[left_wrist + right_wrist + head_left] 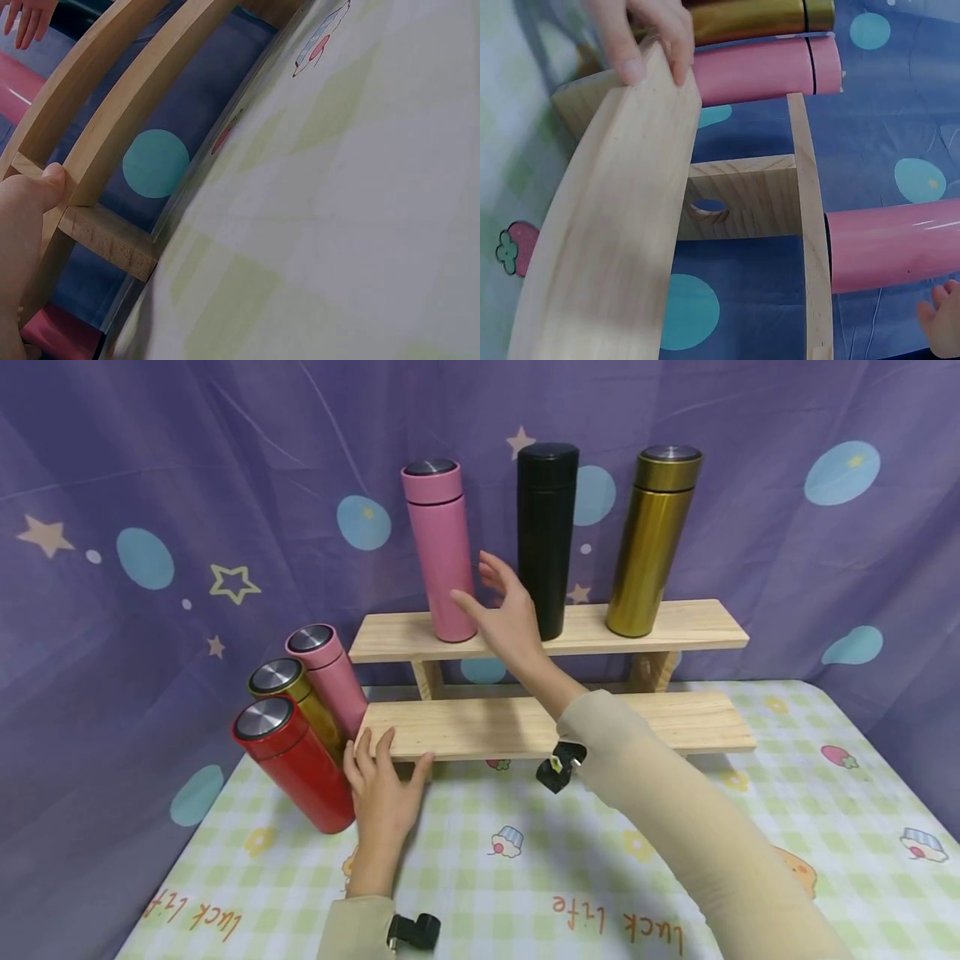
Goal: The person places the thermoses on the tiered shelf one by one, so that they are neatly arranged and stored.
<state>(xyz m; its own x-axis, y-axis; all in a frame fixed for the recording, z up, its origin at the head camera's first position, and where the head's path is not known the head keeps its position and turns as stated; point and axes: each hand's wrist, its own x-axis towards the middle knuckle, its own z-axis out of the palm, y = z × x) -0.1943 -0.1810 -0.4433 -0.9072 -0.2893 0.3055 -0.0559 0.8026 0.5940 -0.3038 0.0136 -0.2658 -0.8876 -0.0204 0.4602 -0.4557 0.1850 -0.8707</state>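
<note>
My right hand point(512, 620) is raised at the upper shelf, thumb and fingers spread, between a pink thermos bottle point(440, 552) and a black thermos bottle point(546, 543). Its thumb tip overlaps the pink bottle's right side in the head view. In the right wrist view the fingertips show below the pink bottle point(900, 244), with a gap between. My left hand point(384, 802) grips the left end of the wooden two-tier shelf's lower board point(480, 727). Its thumb lies at the front edge in the left wrist view, the other fingers over the end.
A gold thermos bottle point(654, 543) stands at the right of the upper board point(588, 625). Left of the shelf, close by my left hand, stand a red bottle point(300, 768), a gold one point(318, 714) and a pink one point(337, 681). A purple curtain point(225, 443) hangs behind the checked tablecloth point(525, 877).
</note>
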